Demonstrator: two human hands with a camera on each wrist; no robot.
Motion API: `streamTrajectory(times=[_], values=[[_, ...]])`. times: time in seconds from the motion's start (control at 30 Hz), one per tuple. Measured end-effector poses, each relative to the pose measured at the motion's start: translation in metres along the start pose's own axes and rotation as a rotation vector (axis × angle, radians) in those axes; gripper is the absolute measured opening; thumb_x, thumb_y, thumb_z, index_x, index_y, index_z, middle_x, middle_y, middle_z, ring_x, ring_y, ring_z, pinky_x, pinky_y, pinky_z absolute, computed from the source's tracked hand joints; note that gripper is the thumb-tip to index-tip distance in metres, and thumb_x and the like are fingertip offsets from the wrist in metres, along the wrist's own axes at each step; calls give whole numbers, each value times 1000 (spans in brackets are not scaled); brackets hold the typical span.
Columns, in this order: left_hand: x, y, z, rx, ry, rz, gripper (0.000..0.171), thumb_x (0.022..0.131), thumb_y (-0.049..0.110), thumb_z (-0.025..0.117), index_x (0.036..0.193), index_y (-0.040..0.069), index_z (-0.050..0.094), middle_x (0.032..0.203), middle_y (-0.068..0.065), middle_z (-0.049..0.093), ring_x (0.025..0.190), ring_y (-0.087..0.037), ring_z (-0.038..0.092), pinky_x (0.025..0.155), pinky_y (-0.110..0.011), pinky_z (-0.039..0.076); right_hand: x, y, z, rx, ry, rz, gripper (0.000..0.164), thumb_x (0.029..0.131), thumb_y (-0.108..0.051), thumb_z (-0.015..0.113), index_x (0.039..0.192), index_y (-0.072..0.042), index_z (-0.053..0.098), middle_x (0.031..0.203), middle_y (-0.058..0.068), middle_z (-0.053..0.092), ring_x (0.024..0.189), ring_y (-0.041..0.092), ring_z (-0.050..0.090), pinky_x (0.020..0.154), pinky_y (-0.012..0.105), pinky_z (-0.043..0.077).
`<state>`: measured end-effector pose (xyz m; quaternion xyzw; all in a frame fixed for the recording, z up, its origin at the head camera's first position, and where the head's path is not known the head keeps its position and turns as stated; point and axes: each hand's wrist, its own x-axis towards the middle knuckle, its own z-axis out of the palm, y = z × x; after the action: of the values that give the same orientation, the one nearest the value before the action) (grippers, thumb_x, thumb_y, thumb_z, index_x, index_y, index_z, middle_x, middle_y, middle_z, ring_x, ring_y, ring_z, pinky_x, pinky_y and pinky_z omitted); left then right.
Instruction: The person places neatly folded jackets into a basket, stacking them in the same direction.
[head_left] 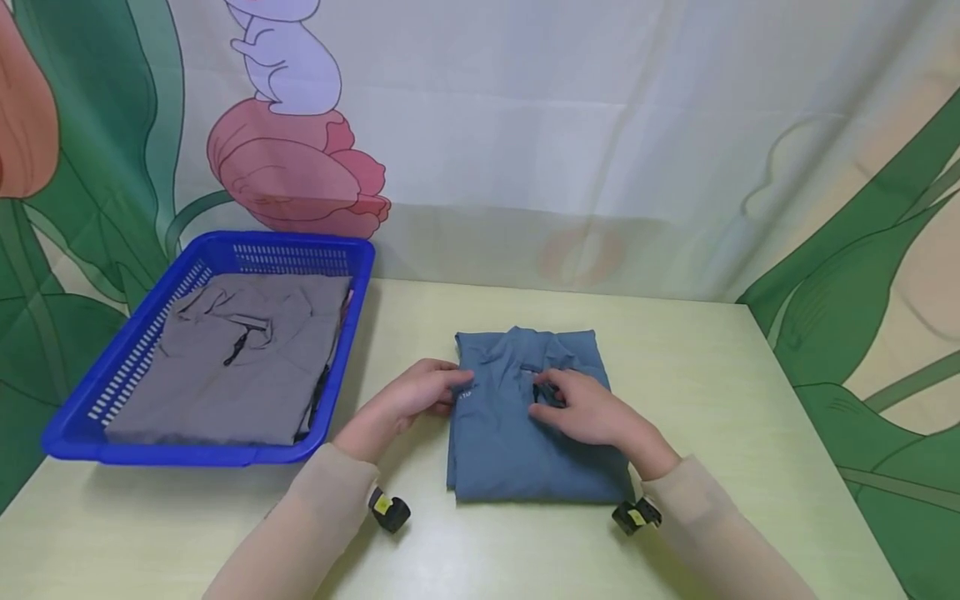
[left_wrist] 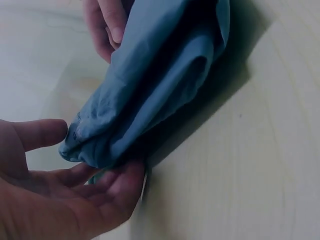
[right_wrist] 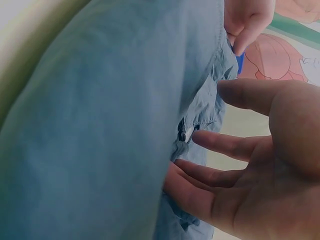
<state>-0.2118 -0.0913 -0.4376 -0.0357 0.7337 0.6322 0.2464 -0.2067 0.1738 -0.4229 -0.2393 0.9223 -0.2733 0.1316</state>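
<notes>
A folded blue collared top point(head_left: 525, 450) lies on the table in the head view, with small pale lettering near its left edge. My left hand point(head_left: 420, 387) holds that edge; in the left wrist view its thumb point(left_wrist: 47, 133) touches the top side and the fingers point(left_wrist: 117, 195) reach underneath. Over the upper middle of the top, my right hand point(head_left: 581, 408) touches the cloth beside a small black piece. Seen from the right wrist, the fingers point(right_wrist: 225, 145) of that hand are spread and loosely bent against the cloth, partly hidden by a fold.
A blue plastic basket point(head_left: 363, 283) stands left of the top, holding a folded grey garment point(head_left: 225, 392) with a black zip pull point(head_left: 236, 346). The pale table point(head_left: 720, 375) extends right of the top. Behind it hangs a printed curtain point(head_left: 510, 108).
</notes>
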Motion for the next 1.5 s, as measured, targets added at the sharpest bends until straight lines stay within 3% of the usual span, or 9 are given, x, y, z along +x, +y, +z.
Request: streamTrajectory(times=[0.13,0.33,0.57,0.73,0.87,1.03,1.27,1.37,1.5], values=[[0,-1,-1,-37,-12,-35,62,105,19,58,152,-11,32,133,-26,57,107,-30,66,90,-46,57,0,0,0,1,-5,2,45,101,-27,67,136,1,60,136,18,62,117,37,62,98,51,50],[1,-3,-2,-99,-24,-47,54,100,13,65,145,-3,42,107,-16,68,88,-21,68,76,-40,60,-2,1,-4,9,-33,-5,46,101,-28,66,136,0,60,137,17,61,118,36,61,99,51,49],[6,-8,-2,-91,-16,-54,57,99,9,67,147,-3,40,114,-18,65,93,-22,65,76,-38,60,-10,4,-11,37,-64,-16,46,101,-29,66,137,0,60,136,15,62,120,34,60,101,50,48],[7,-9,-3,-82,-14,-68,63,99,9,68,151,-4,35,120,-19,61,97,-23,63,76,-37,59,-16,7,-19,120,10,37,34,103,-25,65,128,-2,65,117,11,69,90,26,69,79,42,58],[8,-9,-3,-84,-20,-68,60,99,8,67,150,-2,37,118,-18,61,93,-22,63,72,-35,59,-20,11,-29,168,112,94,26,104,-27,62,112,-2,68,88,12,68,59,24,62,56,37,54],[9,-10,-3,-86,-25,-64,57,99,8,67,149,-1,39,116,-17,61,92,-21,63,71,-35,59,-23,21,-40,54,185,160,32,105,-35,60,98,-4,63,79,7,59,64,20,53,58,34,46],[10,-11,-5,-93,-27,-60,55,99,9,67,147,1,41,118,-17,64,93,-21,65,72,-35,59,-28,36,-45,9,68,267,37,104,-32,60,110,4,53,76,9,53,60,19,49,57,33,43],[10,-13,-6,-110,-35,-57,56,100,10,67,148,0,40,118,-18,65,93,-22,67,73,-37,60,-31,42,-44,32,1,313,43,104,-25,55,126,12,47,89,18,59,58,21,55,55,35,49],[8,-14,-6,-126,-39,-65,63,100,13,66,152,-4,34,120,-20,65,95,-24,69,75,-39,61,-34,49,-42,70,-65,361,49,104,-18,49,137,17,41,123,33,58,77,28,66,59,39,59]])
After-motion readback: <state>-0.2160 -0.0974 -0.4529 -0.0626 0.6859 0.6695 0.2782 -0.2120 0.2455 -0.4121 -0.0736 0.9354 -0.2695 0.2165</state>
